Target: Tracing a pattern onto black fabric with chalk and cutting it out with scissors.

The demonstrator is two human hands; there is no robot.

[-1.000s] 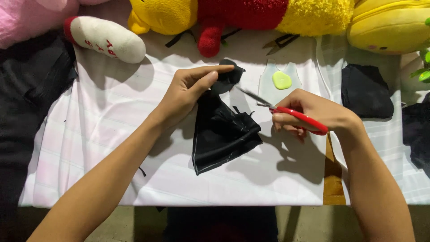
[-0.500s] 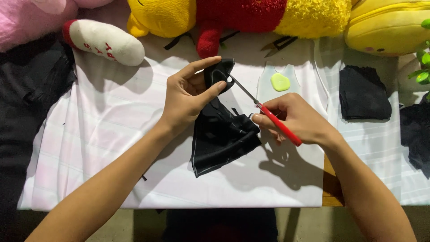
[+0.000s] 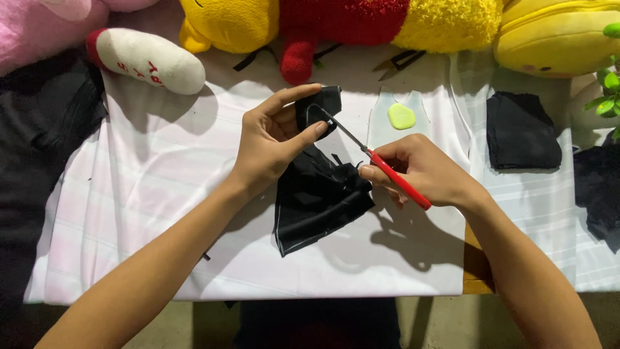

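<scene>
— Two hands over white cloth [image 3: 161, 194]. Left hand [image 3: 274, 145]?
— Fingers pinched together on top fold of black fabric piece [image 3: 320, 194], thumb pressing from 3 o'clock side. Fabric centre of cloth, upper end lifted, lower end lying flat with pale edge showing.
— Right hand [image 3: 426, 171]?
— Closed round red-handled tool [image 3: 378, 158]; thin metal tip running toward 10 o'clock, touching the pinched fold. Cannot tell blade type.
— Containers?
— Clear flat sleeve [image 3: 387, 126] at 12 o'clock from right hand, holding small lime-green piece [image 3: 402, 117]. Contents otherwise unclear.
— Surroundings?
— Folded black stack [image 3: 522, 132] at 3 o'clock, well apart. More black cloth [image 3: 597, 187] at far 3 o'clock edge. Dark garment [image 3: 39, 148] at 9 o'clock. Along 12 o'clock: yellow and red plush toy [image 3: 336, 22], second yellow plush [image 3: 555, 35], pink plush [image 3: 45, 26] with white foot [image 3: 145, 61]. Small snips [image 3: 400, 61] near 1 o'clock, partly under plush. Green leaves [image 3: 607, 90] at 2 o'clock.
— Obstructions?
— Left thumb hiding part of fold.
</scene>
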